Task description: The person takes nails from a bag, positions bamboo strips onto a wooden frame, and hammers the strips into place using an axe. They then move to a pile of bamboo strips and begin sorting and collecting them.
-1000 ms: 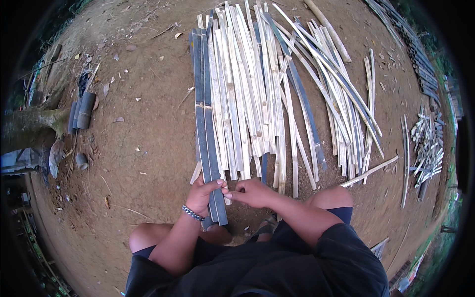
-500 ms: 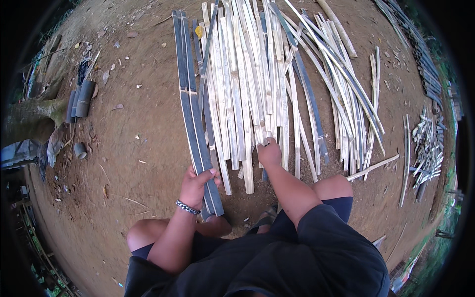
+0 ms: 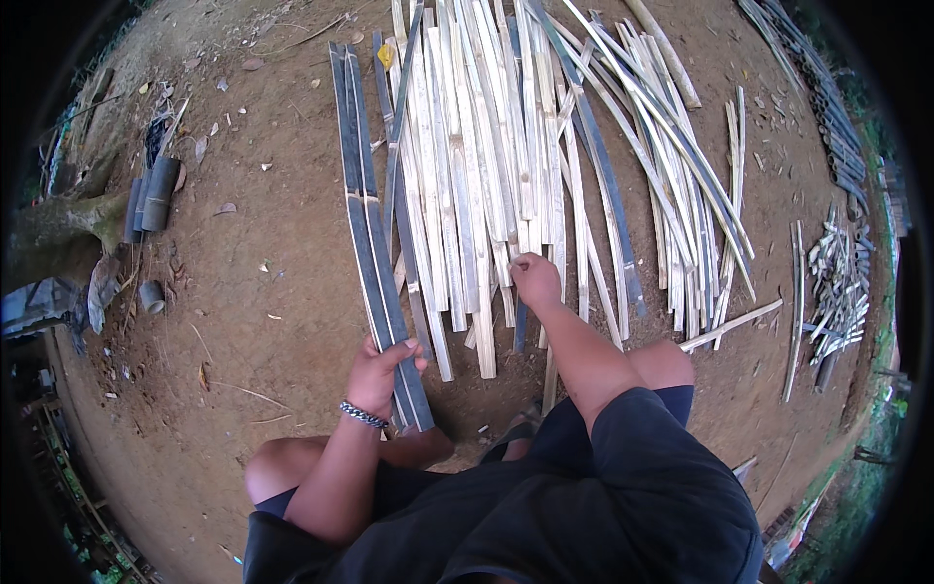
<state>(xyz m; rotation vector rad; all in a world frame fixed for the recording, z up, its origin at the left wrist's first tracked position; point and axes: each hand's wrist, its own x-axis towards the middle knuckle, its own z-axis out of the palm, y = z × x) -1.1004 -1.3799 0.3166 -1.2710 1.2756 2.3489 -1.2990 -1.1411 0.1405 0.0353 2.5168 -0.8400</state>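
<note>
My left hand point(image 3: 382, 375) is closed around the near end of two long bamboo strips point(image 3: 362, 224). They are dark on the upward face with pale edges, and lie side by side, pointing away from me. My right hand point(image 3: 538, 280) is curled shut over the near ends of a spread of bamboo strips point(image 3: 455, 185), most of them pale side up. Its fingertips are hidden, so whether a strip is pinched in them does not show. A dark strip point(image 3: 520, 326) lies just to the left of that hand.
Another bundle of pale strips point(image 3: 671, 165) lies to the right on brown soil. Far right are a heap of short pieces point(image 3: 837, 292) and a stack of dark poles point(image 3: 827, 107). Short dark bamboo tubes point(image 3: 161, 195) sit by a tree root at left. My bent knees flank the work.
The two strips in my left hand have shifted slightly toward me and left, their far ends lower in view. My right hand has turned a little and lifted slightly.
</note>
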